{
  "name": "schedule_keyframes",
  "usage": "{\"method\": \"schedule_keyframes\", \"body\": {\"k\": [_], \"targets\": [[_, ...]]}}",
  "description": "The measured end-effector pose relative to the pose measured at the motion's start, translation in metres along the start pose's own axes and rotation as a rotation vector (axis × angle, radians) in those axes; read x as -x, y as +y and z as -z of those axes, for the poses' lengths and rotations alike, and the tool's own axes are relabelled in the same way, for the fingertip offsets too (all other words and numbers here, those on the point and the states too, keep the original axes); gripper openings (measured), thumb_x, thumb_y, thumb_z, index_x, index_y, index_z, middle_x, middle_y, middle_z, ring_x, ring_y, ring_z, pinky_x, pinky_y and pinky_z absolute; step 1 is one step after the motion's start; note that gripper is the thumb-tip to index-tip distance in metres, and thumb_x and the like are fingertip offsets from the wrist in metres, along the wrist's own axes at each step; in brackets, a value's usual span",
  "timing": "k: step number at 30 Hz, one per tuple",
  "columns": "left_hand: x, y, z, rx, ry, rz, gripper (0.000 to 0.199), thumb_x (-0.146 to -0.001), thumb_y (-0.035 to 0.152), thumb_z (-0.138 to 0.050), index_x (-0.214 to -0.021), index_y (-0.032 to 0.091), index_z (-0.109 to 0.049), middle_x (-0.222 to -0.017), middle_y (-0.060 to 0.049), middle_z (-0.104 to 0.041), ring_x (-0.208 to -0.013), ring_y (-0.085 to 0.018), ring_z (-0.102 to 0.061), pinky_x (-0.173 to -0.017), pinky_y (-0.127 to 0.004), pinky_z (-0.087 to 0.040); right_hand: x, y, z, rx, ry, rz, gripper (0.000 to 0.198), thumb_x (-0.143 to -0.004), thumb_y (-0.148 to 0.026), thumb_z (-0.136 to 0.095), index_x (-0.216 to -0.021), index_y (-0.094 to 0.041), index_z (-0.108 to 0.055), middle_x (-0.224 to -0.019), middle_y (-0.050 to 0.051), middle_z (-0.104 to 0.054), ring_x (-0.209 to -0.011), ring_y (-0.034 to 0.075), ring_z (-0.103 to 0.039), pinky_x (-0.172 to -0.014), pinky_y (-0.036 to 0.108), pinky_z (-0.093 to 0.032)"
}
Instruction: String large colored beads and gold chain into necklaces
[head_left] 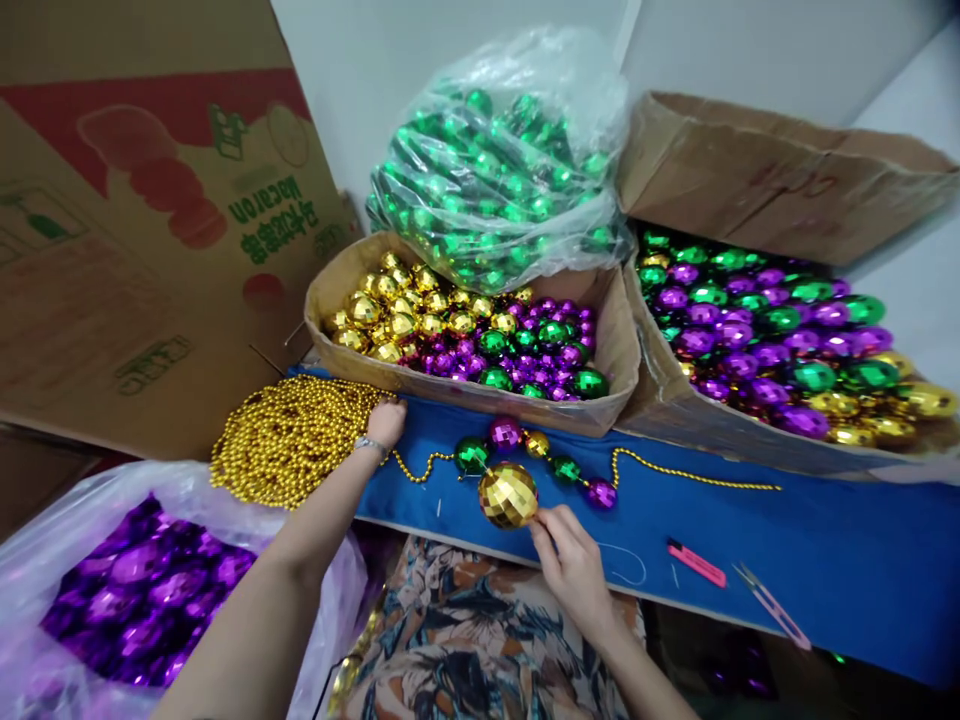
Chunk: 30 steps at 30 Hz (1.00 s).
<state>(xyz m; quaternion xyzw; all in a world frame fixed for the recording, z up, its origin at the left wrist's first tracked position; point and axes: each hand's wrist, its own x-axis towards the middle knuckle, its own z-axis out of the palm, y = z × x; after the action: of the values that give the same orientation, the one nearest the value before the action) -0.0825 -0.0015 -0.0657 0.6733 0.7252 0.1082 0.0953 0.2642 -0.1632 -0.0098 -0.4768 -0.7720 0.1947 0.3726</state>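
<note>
Gold ball [508, 495] over the front edge of the blue cloth [750, 540], just in front of a string of 5 smaller balls [537, 444] in green, purple and gold. Right hand [568, 555] closed in a pinch, thumb and fingertips on the near right side, most of the faceted face uncovered. Left hand [386, 422] curled beside the heap of gold beads [296, 440]; impossible to tell how wide, or whether around anything. Pinch just firmly enough to stop any turning; probably light, smooth and easily scratched. Steady low over the cloth, and leave slack in the short gold strand [424, 470] to avoid pulling the 5 balls askew. Lift any beads from the heap gently, against tangles. Mind the pink cutter [696, 562] and pink-handled tool [772, 605] off to the right.
</note>
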Motion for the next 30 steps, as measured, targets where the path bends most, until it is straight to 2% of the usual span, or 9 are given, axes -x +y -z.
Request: {"method": "schedule_keyframes", "body": {"k": [3, 7, 10, 14, 17, 19, 22, 23, 30], "targets": [[-0.007, 0.003, -0.004, 0.067, -0.011, 0.049, 0.033, -0.09, 0.034, -0.057, -0.117, 0.015, -0.057, -0.118, -0.009, -0.059, -0.102, -0.022, -0.06, -0.087, -0.045, -0.051, 0.0, 0.0, 0.001, 0.01, -0.011, 0.004, 0.016, -0.097, -0.018, -0.042, -0.094, -0.019, -0.058, -0.081, 0.003, -0.057, -0.074, 0.014, -0.058, -0.068, 0.024, -0.045], [0.002, 0.013, 0.002, 0.241, 0.038, 0.116, 0.021, -0.087, 0.02, -0.057, -0.105, 0.011, -0.063, -0.109, -0.014, -0.061, -0.109, -0.028, -0.055, -0.094, -0.047, -0.043, 0.002, 0.003, 0.002, 0.016, -0.041, 0.017, 0.015, -0.097, -0.019, -0.043, -0.094, -0.019, -0.058, -0.081, 0.003, -0.057, -0.074, 0.015, -0.057, -0.067, 0.024, -0.045], [0.027, 0.027, 0.008, 0.425, 0.111, 0.173, 0.023, -0.082, 0.014, -0.056, -0.102, 0.012, -0.066, -0.105, -0.016, -0.062, -0.11, -0.029, -0.053, -0.095, -0.042, -0.041, 0.006, 0.007, 0.002, 0.011, -0.058, 0.037, 0.014, -0.097, -0.021, -0.044, -0.096, -0.018, -0.058, -0.082, 0.003, -0.057, -0.075, 0.015, -0.058, -0.068, 0.024, -0.045], [0.076, 0.056, 0.013, 0.749, 0.14, 0.216, 0.027, -0.087, 0.026, -0.051, -0.106, 0.015, -0.067, -0.095, -0.01, -0.066, -0.086, -0.02, -0.062, -0.08, -0.034, -0.049, 0.009, 0.009, -0.003, 0.01, -0.081, 0.073, 0.014, -0.097, -0.022, -0.045, -0.099, -0.017, -0.058, -0.084, 0.004, -0.058, -0.076, 0.015, -0.059, -0.07, 0.024, -0.045], [0.113, 0.078, 0.019, 0.987, 0.079, 0.19, 0.031, -0.09, 0.032, -0.049, -0.109, 0.013, -0.064, -0.083, -0.007, -0.067, -0.073, -0.016, -0.064, -0.069, -0.031, -0.053, 0.009, 0.004, -0.008, 0.002, -0.099, 0.079, 0.014, -0.097, -0.021, -0.045, -0.099, -0.018, -0.059, -0.083, 0.004, -0.058, -0.076, 0.015, -0.06, -0.069, 0.025, -0.046], [0.13, 0.088, 0.026, 1.269, 0.003, 0.215, 0.028, -0.087, 0.034, -0.055, -0.105, 0.013, -0.065, -0.08, -0.006, -0.067, -0.071, -0.015, -0.065, -0.069, -0.03, -0.054, 0.009, 0.0, -0.01, -0.009, -0.098, 0.069, 0.015, -0.097, -0.019, -0.045, -0.098, -0.018, -0.06, -0.083, 0.004, -0.059, -0.076, 0.015, -0.06, -0.069, 0.025, -0.046], [0.141, 0.098, 0.035, 1.812, -0.17, 0.39, 0.025, -0.075, 0.029, -0.074, -0.095, 0.014, -0.067, -0.078, -0.003, -0.067, -0.07, -0.012, -0.065, -0.069, -0.026, -0.054, 0.011, -0.003, -0.011, -0.004, -0.096, 0.051, 0.018, -0.097, -0.019, -0.044, -0.098, -0.018, -0.061, -0.082, 0.004, -0.058, -0.075, 0.015, -0.06, -0.069, 0.025, -0.047], [0.142, 0.101, 0.037, 1.925, -0.218, 0.444, 0.027, -0.071, 0.026, -0.078, -0.092, 0.014, -0.068, -0.078, -0.003, -0.067, -0.07, -0.012, -0.065, -0.068, -0.025, -0.054, 0.012, -0.004, -0.011, 0.004, -0.096, 0.046, 0.018, -0.097, -0.019, -0.043, -0.098, -0.018, -0.061, -0.082, 0.004, -0.058, -0.074, 0.015, -0.06, -0.069, 0.025, -0.047], [0.144, 0.115, 0.041, 2.008, -0.287, 0.492, 0.026, -0.068, 0.021, -0.08, -0.09, 0.013, -0.068, -0.076, -0.002, -0.068, -0.068, -0.011, -0.064, -0.065, -0.023, -0.054, 0.017, -0.002, -0.008, 0.049, -0.141, 0.012, 0.02, -0.098, -0.02, -0.042, -0.096, -0.019, -0.062, -0.082, 0.005, -0.058, -0.074, 0.015, -0.06, -0.068, 0.026, -0.049]]}}
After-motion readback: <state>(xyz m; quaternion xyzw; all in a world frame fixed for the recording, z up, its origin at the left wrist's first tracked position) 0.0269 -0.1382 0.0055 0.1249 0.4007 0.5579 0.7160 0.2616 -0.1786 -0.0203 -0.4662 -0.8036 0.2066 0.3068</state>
